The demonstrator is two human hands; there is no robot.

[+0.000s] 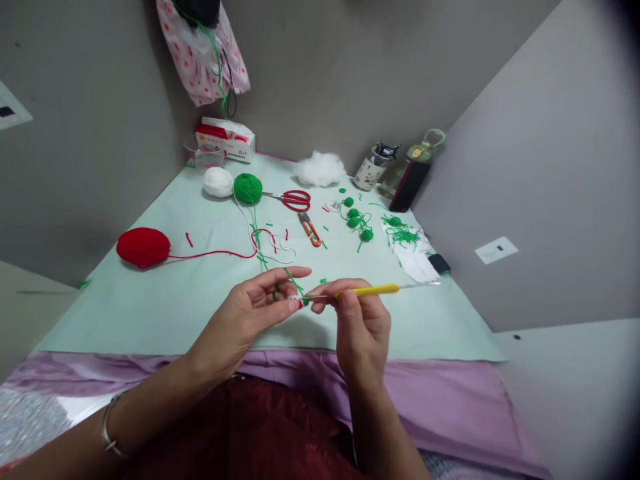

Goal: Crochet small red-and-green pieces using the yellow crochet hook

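- Crochet hook [367, 291] with a yellow handle sits pinched in the right hand [361, 327], fingers closed around it, its tip at a tiny green stitch.
- Green yarn [294, 283] is pinched between the left hand [250, 313] thumb and fingers, the forefinger stretched out, just beside the hook's tip.
- Beyond the hook on the pale green mat [165, 300] lie red scissors [293, 198], a green yarn ball [247, 188] and a white one [218, 181].
- Far left of the hook rests a red yarn ball [143, 247].
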